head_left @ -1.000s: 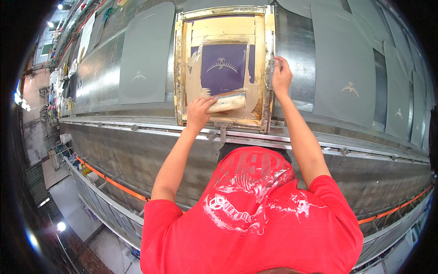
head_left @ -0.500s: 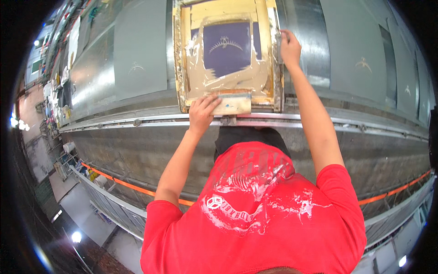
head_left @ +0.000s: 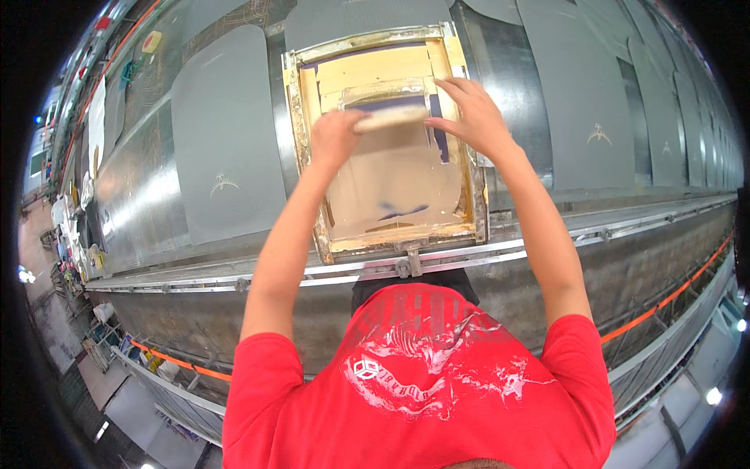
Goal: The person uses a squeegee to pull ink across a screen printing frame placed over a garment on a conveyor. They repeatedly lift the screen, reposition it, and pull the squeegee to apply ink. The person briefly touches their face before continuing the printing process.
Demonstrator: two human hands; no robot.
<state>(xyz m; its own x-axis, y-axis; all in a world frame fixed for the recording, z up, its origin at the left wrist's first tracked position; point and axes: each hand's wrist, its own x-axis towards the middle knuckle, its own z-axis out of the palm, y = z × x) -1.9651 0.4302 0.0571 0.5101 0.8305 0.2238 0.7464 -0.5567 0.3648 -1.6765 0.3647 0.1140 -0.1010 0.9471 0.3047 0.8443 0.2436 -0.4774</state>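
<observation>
The left hand grips the left end of a squeegee toward the far edge of a screen frame holding beige paste; the right hand, thumb and fingers parted, meets its right end.

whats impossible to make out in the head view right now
Head view:
Squeegee: edges smeared by motion blur.
Left hand: some fingertips hidden by the hand itself.
Right hand: blur leaves unclear whether its thumb touches the squeegee.
Surface under the screen frame: hidden by brown ink.
Grey panels: at far right, too small, ending at the fisheye rim.
</observation>
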